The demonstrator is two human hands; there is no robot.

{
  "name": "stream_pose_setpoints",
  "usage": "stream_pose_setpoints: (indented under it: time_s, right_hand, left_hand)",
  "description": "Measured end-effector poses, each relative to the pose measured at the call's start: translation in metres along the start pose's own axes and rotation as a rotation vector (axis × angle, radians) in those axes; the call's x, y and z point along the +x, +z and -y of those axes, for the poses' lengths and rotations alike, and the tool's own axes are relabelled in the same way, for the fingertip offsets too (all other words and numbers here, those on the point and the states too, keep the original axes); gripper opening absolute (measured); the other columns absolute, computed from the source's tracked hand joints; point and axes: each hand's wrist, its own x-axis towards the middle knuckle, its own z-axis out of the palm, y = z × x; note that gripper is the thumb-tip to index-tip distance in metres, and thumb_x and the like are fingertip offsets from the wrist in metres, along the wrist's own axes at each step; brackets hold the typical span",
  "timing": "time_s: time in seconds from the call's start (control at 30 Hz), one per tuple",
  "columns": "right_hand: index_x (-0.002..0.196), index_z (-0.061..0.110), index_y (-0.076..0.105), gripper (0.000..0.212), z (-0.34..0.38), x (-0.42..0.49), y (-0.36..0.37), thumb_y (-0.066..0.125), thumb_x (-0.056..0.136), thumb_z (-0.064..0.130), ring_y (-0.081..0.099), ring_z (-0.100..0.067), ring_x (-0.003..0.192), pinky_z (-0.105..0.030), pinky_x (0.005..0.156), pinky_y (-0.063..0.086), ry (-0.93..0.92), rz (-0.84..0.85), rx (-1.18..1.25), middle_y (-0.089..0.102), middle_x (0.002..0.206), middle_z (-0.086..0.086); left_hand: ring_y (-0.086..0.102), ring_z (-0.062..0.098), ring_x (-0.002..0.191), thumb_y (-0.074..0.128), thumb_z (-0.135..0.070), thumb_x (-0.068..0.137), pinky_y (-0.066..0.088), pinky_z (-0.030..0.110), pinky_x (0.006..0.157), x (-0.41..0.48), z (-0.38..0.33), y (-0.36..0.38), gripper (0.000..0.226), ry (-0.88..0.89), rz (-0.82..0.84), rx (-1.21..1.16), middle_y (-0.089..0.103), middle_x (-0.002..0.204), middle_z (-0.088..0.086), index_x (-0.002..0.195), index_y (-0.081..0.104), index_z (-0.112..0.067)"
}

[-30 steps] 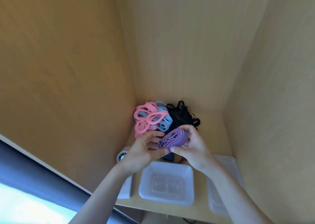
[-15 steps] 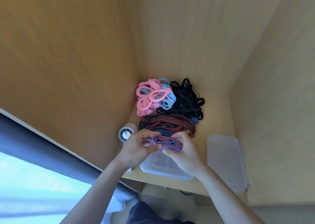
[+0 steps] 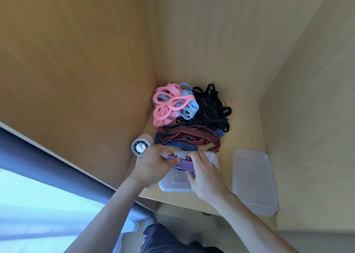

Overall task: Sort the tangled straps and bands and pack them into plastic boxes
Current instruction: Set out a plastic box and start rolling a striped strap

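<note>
Pinching a folded red-and-blue striped elastic band [image 3: 185,165], the fingers [image 3: 169,161] of the left hand [image 3: 153,164] curl round one end and those of the right hand [image 3: 203,175] round the other. I judge the two-sided grip stops the folds springing open as the band goes into the clear rectangular plastic box [image 3: 213,156] directly below. The band hangs over the box's far half; I cannot tell whether it touches. Its long axis runs left to right between the hands, dipping slightly rightward. Right of the box, on the wooden desk [image 3: 244,129], lies a second flat clear plastic container [image 3: 253,179]. Beyond, in the corner, lie loose striped straps [image 3: 188,137], tangled black straps [image 3: 211,108] and pink rubber loops [image 3: 167,106].
</note>
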Motion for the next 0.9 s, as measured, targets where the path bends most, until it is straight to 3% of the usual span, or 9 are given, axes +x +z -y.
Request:
stream_pose_setpoints:
  time_s: [0.13, 0.27, 0.4, 0.5, 0.57, 0.7, 0.83, 0.9]
  right_hand:
    - [0.109, 0.021, 0.047, 0.034, 0.000, 0.005, -0.002, 0.072, 0.086, 0.018, 0.060, -0.024, 0.073, -0.026, 0.055, 0.031, -0.050, 0.025, -0.108, 0.059, 0.106, 0.005]
    - [0.104, 0.023, 0.045, 0.031, 0.001, 0.013, -0.003, 0.071, 0.088, 0.020, 0.062, -0.027, 0.076, -0.030, 0.058, 0.036, -0.021, 0.044, -0.085, 0.060, 0.104, 0.005]
    - [0.105, 0.027, 0.046, 0.034, -0.002, 0.016, 0.000, 0.075, 0.087, 0.020, 0.066, -0.020, 0.081, -0.024, 0.062, 0.041, 0.039, 0.057, 0.001, 0.062, 0.104, 0.008]
    - [0.105, 0.031, 0.046, 0.038, -0.006, 0.018, 0.003, 0.077, 0.086, 0.022, 0.065, -0.014, 0.082, -0.018, 0.062, 0.043, 0.074, 0.078, 0.053, 0.061, 0.098, 0.010]
    - [0.103, 0.033, 0.045, 0.039, -0.008, 0.018, 0.004, 0.078, 0.085, 0.021, 0.064, -0.012, 0.081, -0.017, 0.062, 0.045, 0.087, 0.088, 0.065, 0.061, 0.096, 0.011]
    - [0.101, 0.031, 0.046, 0.039, -0.008, 0.021, 0.004, 0.078, 0.084, 0.017, 0.062, -0.013, 0.081, -0.024, 0.066, 0.052, 0.087, 0.112, 0.053, 0.060, 0.095, 0.011]
    - [0.105, 0.026, 0.050, 0.034, -0.005, 0.026, 0.002, 0.074, 0.086, 0.011, 0.061, -0.017, 0.085, -0.031, 0.071, 0.054, 0.088, 0.156, 0.009, 0.061, 0.100, 0.007]
    - [0.113, 0.022, 0.053, 0.035, -0.003, 0.030, 0.002, 0.072, 0.087, 0.009, 0.063, -0.021, 0.092, -0.034, 0.078, 0.055, 0.080, 0.179, -0.025, 0.064, 0.109, 0.002]
  left_hand:
    - [0.067, 0.015, 0.081, 0.082, -0.030, 0.082, 0.054, 0.032, 0.074, -0.003, -0.001, 0.001, 0.019, 0.036, -0.040, 0.062, 0.070, 0.084, -0.005, 0.091, 0.070, -0.019]
    - [0.065, 0.011, 0.082, 0.081, -0.032, 0.083, 0.052, 0.026, 0.073, -0.006, 0.001, 0.002, 0.027, 0.081, -0.054, 0.135, 0.068, 0.092, -0.007, 0.101, 0.068, -0.018]
    - [0.061, 0.011, 0.094, 0.082, -0.019, 0.080, 0.048, 0.017, 0.079, -0.008, 0.008, -0.003, 0.047, 0.238, 0.069, 0.244, 0.061, 0.112, -0.007, 0.120, 0.057, -0.020]
    - [0.060, 0.019, 0.101, 0.072, -0.006, 0.084, 0.050, 0.030, 0.083, -0.009, 0.008, 0.001, 0.044, 0.309, 0.072, 0.453, 0.056, 0.121, -0.003, 0.122, 0.052, -0.019]
    - [0.061, 0.024, 0.101, 0.063, -0.004, 0.087, 0.052, 0.036, 0.077, -0.011, 0.007, 0.008, 0.040, 0.326, 0.030, 0.610, 0.053, 0.124, -0.003, 0.122, 0.050, -0.019]
    - [0.057, 0.022, 0.102, 0.054, 0.000, 0.087, 0.035, 0.024, 0.067, -0.010, 0.007, 0.019, 0.035, 0.361, -0.053, 0.711, 0.058, 0.116, -0.001, 0.117, 0.052, -0.016]
    - [0.052, 0.027, 0.107, 0.063, 0.000, 0.077, 0.042, 0.030, 0.081, -0.009, 0.010, 0.023, 0.032, 0.431, -0.084, 0.822, 0.061, 0.110, 0.005, 0.106, 0.060, -0.012]
    - [0.052, 0.031, 0.117, 0.075, -0.012, 0.074, 0.045, 0.035, 0.090, -0.006, 0.012, 0.021, 0.038, 0.413, -0.141, 0.879, 0.055, 0.124, 0.007, 0.109, 0.062, -0.014]
